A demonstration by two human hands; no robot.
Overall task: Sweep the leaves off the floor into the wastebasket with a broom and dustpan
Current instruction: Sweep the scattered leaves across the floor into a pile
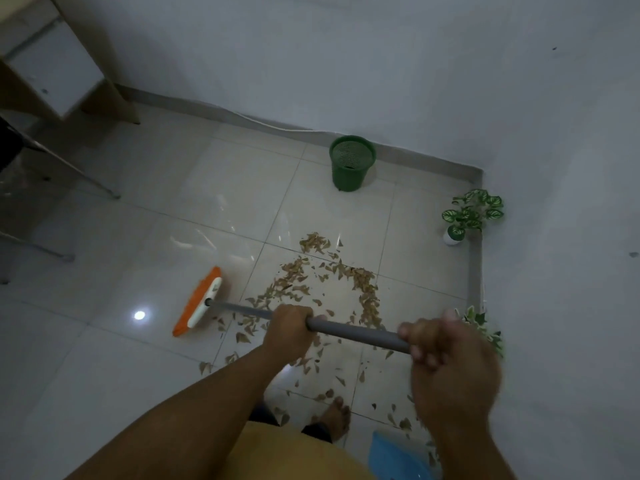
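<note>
Dry brown leaves (329,289) lie scattered over the white tiled floor in front of me. A broom with an orange and white head (201,303) rests on the floor to the left of them. Its grey handle (353,329) runs right toward me. My left hand (289,329) grips the handle near its middle. My right hand (450,362) grips the handle's upper end. A green mesh wastebasket (351,164) stands upright by the far wall. The blue dustpan (398,459) lies on the floor at the bottom, partly hidden by my right arm.
Two small potted plants (471,216) (485,327) stand along the right wall. A desk leg and panel (69,71) and metal chair legs (69,174) are at the left. My bare foot (336,417) stands among the leaves.
</note>
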